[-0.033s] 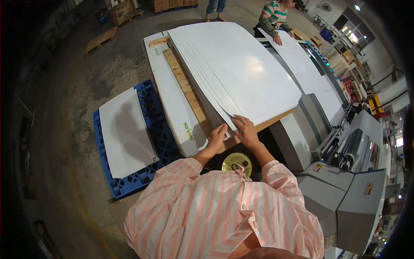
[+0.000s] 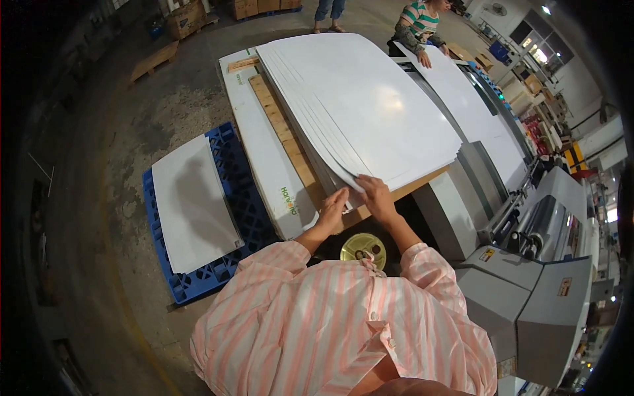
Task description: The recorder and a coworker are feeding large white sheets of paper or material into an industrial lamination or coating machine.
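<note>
A tall stack of large white sheets (image 2: 370,99) lies in front of me, several of them fanned in steps along the left edge. At its near left corner my right hand (image 2: 375,197) pinches the sheet edges, and the corner bends up between thumb and fingers. My left hand (image 2: 332,210) is just left of it, its fingers pressed together on the edges of the sheets at the same corner. How many sheets each hand grips cannot be made out.
A wooden bar (image 2: 277,119) and a long white package (image 2: 261,158) run left of the stack. A blue pallet (image 2: 228,158) bears another white sheet pile (image 2: 191,198). A grey machine (image 2: 495,290) stands right. Below my hands is a round yellowish lid (image 2: 363,251). A co-worker (image 2: 419,26) handles a sheet at the far right.
The sheet corner in my right hand curves up a little more than before. My left hand has hardly moved.
</note>
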{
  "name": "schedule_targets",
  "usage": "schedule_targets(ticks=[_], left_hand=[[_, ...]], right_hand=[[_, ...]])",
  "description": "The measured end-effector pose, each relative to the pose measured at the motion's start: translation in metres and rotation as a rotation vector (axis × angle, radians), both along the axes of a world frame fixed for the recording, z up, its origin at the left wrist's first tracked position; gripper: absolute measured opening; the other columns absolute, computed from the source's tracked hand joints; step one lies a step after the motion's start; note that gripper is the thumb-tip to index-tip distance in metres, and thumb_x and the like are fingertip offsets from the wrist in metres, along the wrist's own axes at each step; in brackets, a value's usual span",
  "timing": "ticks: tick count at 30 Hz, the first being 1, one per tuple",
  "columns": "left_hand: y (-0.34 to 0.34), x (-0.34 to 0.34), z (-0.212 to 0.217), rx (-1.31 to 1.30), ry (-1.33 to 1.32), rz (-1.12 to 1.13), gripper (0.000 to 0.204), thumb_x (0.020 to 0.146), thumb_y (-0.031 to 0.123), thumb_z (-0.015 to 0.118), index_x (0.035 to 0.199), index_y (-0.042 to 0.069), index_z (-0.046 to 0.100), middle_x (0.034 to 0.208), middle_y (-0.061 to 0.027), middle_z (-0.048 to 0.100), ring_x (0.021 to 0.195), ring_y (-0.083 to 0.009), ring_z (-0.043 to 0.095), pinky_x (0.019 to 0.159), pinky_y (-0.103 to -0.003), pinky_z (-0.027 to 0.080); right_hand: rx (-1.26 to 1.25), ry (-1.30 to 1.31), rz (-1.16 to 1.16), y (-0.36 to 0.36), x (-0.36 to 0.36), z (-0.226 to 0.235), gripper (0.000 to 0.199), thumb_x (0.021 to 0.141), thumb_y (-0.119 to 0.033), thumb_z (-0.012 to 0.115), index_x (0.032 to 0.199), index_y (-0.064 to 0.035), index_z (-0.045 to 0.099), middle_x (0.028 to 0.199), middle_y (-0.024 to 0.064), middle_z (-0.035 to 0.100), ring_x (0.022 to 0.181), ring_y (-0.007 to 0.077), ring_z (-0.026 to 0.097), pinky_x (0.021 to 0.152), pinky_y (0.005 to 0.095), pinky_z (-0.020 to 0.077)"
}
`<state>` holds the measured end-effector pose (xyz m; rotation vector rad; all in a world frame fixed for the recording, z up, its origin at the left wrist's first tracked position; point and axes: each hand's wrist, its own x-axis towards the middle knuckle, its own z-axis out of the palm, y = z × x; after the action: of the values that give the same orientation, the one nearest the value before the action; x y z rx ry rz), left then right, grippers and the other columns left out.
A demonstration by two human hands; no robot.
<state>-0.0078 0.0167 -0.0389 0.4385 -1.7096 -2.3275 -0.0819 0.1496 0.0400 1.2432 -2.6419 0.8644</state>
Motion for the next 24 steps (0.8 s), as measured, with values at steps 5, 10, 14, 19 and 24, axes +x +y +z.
schedule_targets(ticks=[5,10,14,19,24], left_hand=[[-0.006,-0.002,-0.011,-0.281,-0.002,-0.079,0.025,0.083,0.015,0.056,0.107,0.008,0.064,0.065,-0.0015,0.056,0.057,-0.0086,0.049,0.053,-0.025,0.042],[-0.002,-0.006,-0.019,-0.243,0.034,-0.052,0.025,0.08,0.01,0.057,0.103,0.008,0.065,0.066,-0.0041,0.058,0.057,-0.0094,0.052,0.054,-0.025,0.042],[-0.006,-0.007,-0.016,-0.355,0.027,-0.005,0.024,0.08,0.012,0.057,0.101,0.002,0.064,0.071,-0.0063,0.061,0.064,-0.0099,0.059,0.056,-0.024,0.046],[-0.007,-0.001,0.003,0.143,-0.014,-0.004,0.047,0.084,0.009,0.055,0.129,0.007,0.039,0.08,-0.0061,0.058,0.071,-0.0142,0.059,0.058,-0.028,0.052],[-0.013,0.0,0.006,0.459,0.012,0.005,0.065,0.087,0.004,0.053,0.14,0.009,0.016,0.093,-0.0068,0.052,0.084,-0.0184,0.059,0.07,-0.034,0.054]], right_hand=[[-0.307,-0.692,-0.473,-0.01,-0.013,0.04,0.023,0.085,-0.02,0.054,0.098,-0.002,0.063,0.105,0.0158,0.061,0.097,0.034,0.056,0.083,0.0368,0.0446],[-0.267,0.091,-0.128,-0.007,0.011,0.021,0.02,0.085,-0.017,0.055,0.099,-0.0054,0.063,0.104,0.0124,0.062,0.098,0.0322,0.057,0.084,0.0393,0.044],[0.154,0.011,-0.083,-0.003,0.01,-0.006,0.025,0.082,-0.011,0.057,0.106,-0.0092,0.061,0.113,0.0083,0.059,0.103,0.0283,0.054,0.086,0.039,0.0436],[0.125,0.238,-0.056,-0.004,0.013,-0.003,0.048,0.067,0.003,0.053,0.113,-0.0082,0.057,0.119,0.0102,0.054,0.101,0.0283,0.054,0.085,0.0388,0.0441],[0.136,0.217,0.045,-0.012,0.019,0.03,0.048,0.067,0.0,0.053,0.113,-0.0109,0.057,0.12,0.0084,0.053,0.093,0.0266,0.053,0.079,0.0356,0.045]])
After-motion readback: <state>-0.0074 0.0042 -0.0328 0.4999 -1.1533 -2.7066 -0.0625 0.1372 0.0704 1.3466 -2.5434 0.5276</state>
